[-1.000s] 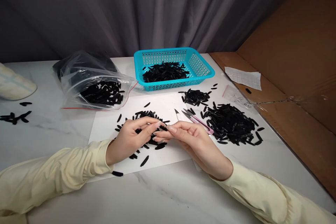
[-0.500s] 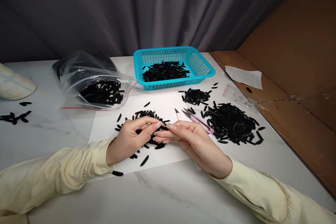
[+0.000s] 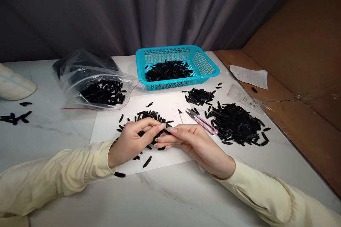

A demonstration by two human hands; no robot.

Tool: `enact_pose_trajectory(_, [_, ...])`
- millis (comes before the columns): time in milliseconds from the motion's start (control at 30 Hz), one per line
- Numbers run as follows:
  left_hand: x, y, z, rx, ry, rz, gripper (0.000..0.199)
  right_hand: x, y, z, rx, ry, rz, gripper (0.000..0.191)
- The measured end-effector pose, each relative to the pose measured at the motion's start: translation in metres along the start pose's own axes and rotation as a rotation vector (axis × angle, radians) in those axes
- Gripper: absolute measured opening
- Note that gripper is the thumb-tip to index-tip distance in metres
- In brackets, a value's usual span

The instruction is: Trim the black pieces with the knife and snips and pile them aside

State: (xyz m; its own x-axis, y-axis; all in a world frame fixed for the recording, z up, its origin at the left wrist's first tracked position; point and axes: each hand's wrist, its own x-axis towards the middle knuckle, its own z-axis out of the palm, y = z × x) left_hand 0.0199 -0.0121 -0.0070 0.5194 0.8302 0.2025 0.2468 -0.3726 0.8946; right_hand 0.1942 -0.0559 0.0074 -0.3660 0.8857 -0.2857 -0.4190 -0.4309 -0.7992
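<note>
Above a white sheet of paper (image 3: 105,127), my left hand (image 3: 134,138) pinches one end of a small black strip (image 3: 167,131) between thumb and forefinger. My right hand (image 3: 193,140) grips the strip's other end, its thumb on top and fingers beneath. The two hands almost meet. Loose black strips (image 3: 149,114) of the same kind lie under and around my fingers, partly hidden by them. Just beyond my right hand rest pink-handled thread snips (image 3: 204,123) and a small pointed blade (image 3: 181,115).
Behind the paper stands a blue plastic basket (image 3: 178,84) holding black strips. A clear zip bag (image 3: 69,95) with more strips lies left of it. On the right are a large pile (image 3: 237,124), a smaller pile (image 3: 199,96), a paper slip (image 3: 249,76) and a cardboard wall (image 3: 301,49).
Both hands keep the strip between them, with only slight finger movement. The view has shifted a little; nothing on the table has visibly moved.
</note>
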Motion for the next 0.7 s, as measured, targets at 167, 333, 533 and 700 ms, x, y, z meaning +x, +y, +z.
enact_pose_trajectory(167, [0.0004, -0.0006, 0.0003, 0.004, -0.011, 0.002, 0.017, 0.0007, 0.0008, -0.001, -0.016, -0.001, 0.018, 0.025])
enact_pose_trajectory(333, [0.0005, 0.0004, -0.0004, 0.012, -0.005, 0.016, 0.016, 0.001, 0.0017, -0.0021, -0.013, -0.012, 0.017, 0.029])
enact_pose_trajectory(533, [0.0013, 0.0004, 0.0003, 0.007, -0.005, 0.021, 0.018, 0.0011, 0.0022, -0.0021, -0.031, -0.015, 0.018, 0.028])
enact_pose_trajectory(700, [0.0003, -0.0007, 0.0001, 0.032, -0.01, 0.002, 0.02, 0.001, 0.0028, -0.0032, -0.042, -0.024, 0.011, 0.028])
